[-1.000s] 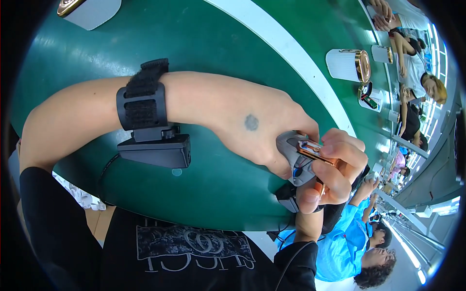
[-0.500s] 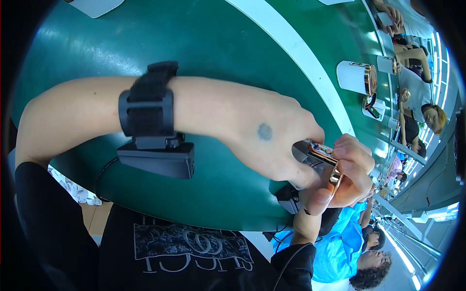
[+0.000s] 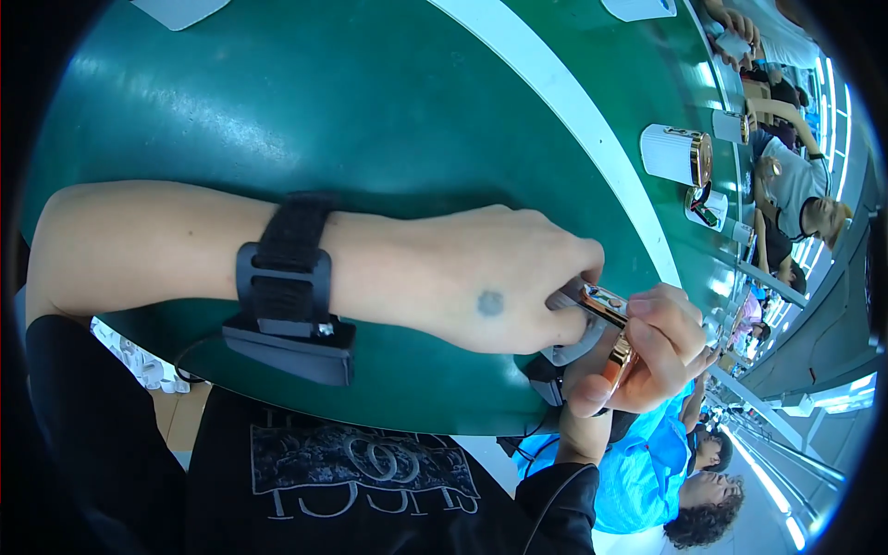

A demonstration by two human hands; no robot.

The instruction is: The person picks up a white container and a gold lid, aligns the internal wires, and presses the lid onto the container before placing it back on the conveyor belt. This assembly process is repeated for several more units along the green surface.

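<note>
My left hand point(image 3: 504, 282) reaches in from the left, back of the hand up, with a black strapped device point(image 3: 291, 305) on its wrist. Its thumb and fingers are closed round the darker end of a shiny gold-rimmed piece point(image 3: 601, 303). My right hand point(image 3: 661, 347) grips the gold side of the same piece, its thumb below and its fingers curled over the edge. Part of the piece is hidden behind both hands, so its full shape cannot be made out. A greyish patch point(image 3: 571, 353) shows below my left thumb.
Beneath my arms lies a green work surface point(image 3: 370, 120), crossed by a curved white strip point(image 3: 592, 129). White ribbed containers with gold tops point(image 3: 680, 155) stand beyond the strip. An open white container point(image 3: 708, 208) holds dark and gold parts. Other people sit along the right side.
My left forearm has come down toward my body, and its hand has shifted slightly left. The gold-rimmed piece has moved a little lower and left, still between both hands.
</note>
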